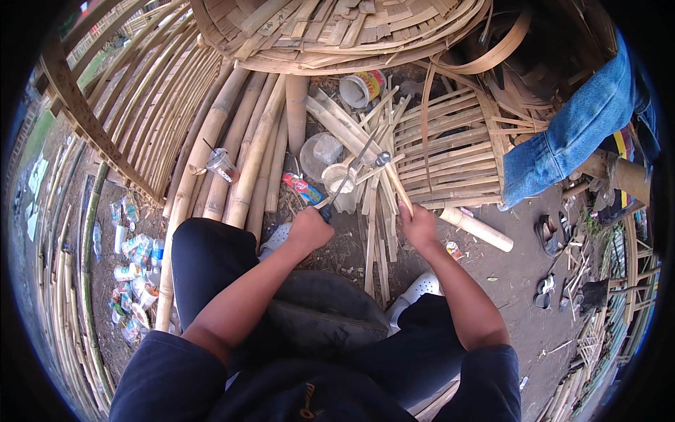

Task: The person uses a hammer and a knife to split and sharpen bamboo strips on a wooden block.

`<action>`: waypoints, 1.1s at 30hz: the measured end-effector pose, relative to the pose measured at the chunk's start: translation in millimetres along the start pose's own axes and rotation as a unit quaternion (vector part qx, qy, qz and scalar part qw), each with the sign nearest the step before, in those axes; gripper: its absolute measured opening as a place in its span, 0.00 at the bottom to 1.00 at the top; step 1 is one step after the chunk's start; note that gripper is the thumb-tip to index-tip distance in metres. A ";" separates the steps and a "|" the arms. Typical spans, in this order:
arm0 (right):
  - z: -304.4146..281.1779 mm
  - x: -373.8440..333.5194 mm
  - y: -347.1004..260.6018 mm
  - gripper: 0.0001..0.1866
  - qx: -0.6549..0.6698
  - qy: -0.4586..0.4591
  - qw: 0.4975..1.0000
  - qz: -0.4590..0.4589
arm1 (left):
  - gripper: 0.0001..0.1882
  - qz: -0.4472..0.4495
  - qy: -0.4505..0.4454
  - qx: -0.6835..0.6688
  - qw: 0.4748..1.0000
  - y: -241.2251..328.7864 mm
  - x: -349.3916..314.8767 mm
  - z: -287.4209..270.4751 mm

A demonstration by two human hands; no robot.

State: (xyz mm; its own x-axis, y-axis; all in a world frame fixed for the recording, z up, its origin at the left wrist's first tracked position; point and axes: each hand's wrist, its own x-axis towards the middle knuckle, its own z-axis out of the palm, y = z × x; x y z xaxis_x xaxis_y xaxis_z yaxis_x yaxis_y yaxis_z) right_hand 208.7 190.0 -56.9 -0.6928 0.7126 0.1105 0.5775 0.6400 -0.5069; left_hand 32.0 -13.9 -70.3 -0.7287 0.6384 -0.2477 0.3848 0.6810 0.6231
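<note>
Bamboo splitting looks to be the work in hand: the left hand (309, 228) is wrapped tight round the handle of a long knife (351, 176) whose blade runs up and right, and the right hand (418, 225) is closed on a thin bamboo strip (398, 188), its top end meeting the blade just beyond the knees. Judging by this, the blade should stay in line with the grain, with the right fingers kept below the edge. Split slats (373, 218) lie on the ground between both hands, thick bamboo poles (246, 155) to the left.
</note>
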 end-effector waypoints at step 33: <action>-14.0 9.8 -32.0 0.26 0.024 -0.032 0.999 -0.001 | 0.16 -0.003 -0.034 0.018 0.999 11.8 -20.5 0.8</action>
State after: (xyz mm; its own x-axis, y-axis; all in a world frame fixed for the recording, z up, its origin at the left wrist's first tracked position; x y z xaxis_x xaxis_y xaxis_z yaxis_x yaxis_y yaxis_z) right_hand 189.5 180.5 -27.7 -0.7208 0.6908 0.0566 0.5562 0.6253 -0.5475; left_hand 51.9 -18.6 -58.5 -0.6910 0.6566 -0.3023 0.4016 0.6965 0.5947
